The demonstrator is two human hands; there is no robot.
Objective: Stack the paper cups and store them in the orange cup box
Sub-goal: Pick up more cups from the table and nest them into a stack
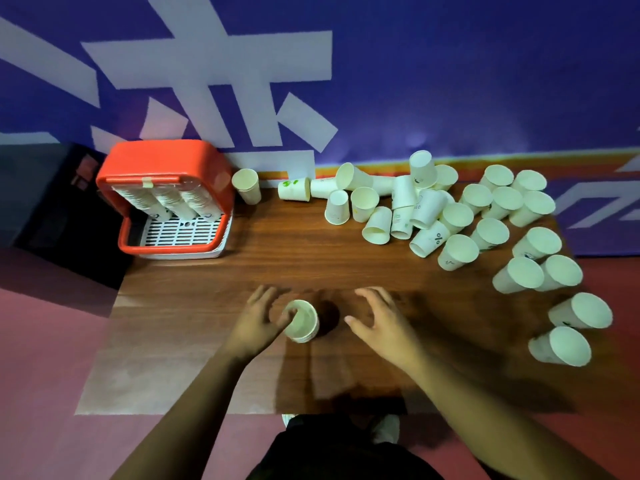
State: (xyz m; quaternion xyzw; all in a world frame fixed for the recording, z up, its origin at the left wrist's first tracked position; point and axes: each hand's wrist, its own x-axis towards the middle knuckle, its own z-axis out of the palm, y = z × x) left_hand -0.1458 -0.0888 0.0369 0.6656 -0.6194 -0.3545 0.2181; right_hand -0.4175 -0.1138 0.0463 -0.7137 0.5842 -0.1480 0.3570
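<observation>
Gripping cup stack (300, 320) w/ L hand (258, 320), fingers curled round; R hand (379, 318) loose, empty. Light, crushable: hold sidewall gently.

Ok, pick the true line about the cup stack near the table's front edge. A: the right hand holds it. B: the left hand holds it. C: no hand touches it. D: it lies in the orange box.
B: the left hand is curled round the cup stack, while the right hand is apart from it and holds nothing.
</observation>
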